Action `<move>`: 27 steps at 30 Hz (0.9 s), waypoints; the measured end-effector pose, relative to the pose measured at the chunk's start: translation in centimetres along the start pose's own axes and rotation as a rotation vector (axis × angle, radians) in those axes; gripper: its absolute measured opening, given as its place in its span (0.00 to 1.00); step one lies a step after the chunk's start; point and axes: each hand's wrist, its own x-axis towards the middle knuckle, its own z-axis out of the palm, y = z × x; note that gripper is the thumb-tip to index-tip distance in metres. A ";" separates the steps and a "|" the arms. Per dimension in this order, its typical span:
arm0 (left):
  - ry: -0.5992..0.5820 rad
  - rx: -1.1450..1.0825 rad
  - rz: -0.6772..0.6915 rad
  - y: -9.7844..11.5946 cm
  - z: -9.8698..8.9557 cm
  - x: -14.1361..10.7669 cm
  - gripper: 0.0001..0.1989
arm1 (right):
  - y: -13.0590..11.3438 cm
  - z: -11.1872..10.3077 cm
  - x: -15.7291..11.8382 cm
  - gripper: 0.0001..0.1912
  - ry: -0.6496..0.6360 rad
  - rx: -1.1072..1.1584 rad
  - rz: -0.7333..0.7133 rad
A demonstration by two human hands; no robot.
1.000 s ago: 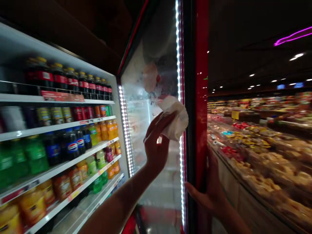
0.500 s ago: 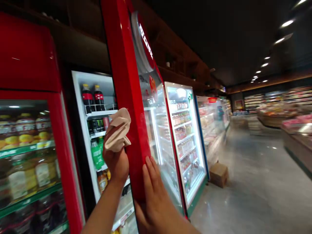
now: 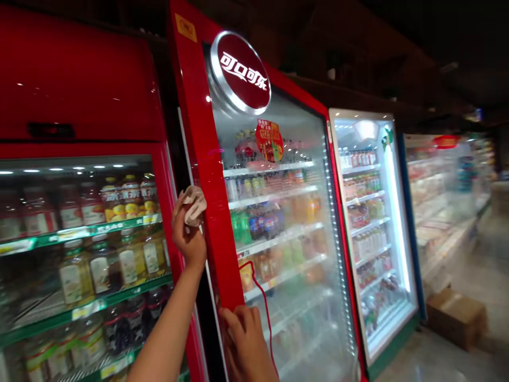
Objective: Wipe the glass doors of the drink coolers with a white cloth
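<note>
The left hand (image 3: 189,239) clutches a cloth (image 3: 194,206); the right hand (image 3: 248,339) has fingers curled at a red door (image 3: 218,228), whether gripping I cannot tell. The door bears a round sign (image 3: 240,73), a smaller sticker (image 3: 269,140) below. The cloth is by the door's left edge.

Cloth (image 3: 194,206) in my left hand (image 3: 189,236): plain pale pinkish beige.
Door (image 3: 218,228) at my right hand (image 3: 248,337): glossy red frame.
Round sign (image 3: 240,73): dark red disc, white lettering, silver rim.
Sticker (image 3: 269,140) below sign: red and yellow-orange, multicoloured print.
Top corner label (image 3: 185,27): yellow-orange, darker print.
Thin line (image 3: 269,318) on door front: red.
Left fridge (image 3: 87,85): red body; green shelf edges (image 3: 91,231) with white patches.
Far fridge (image 3: 389,196), right: white interior, green base (image 3: 392,350).
Box (image 3: 457,318), far right: plain brown.
</note>
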 end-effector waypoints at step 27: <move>-0.613 0.561 0.312 -17.1 10.3 5.4 0.32 | 11.2 12.9 19.2 0.33 0.072 0.084 -0.249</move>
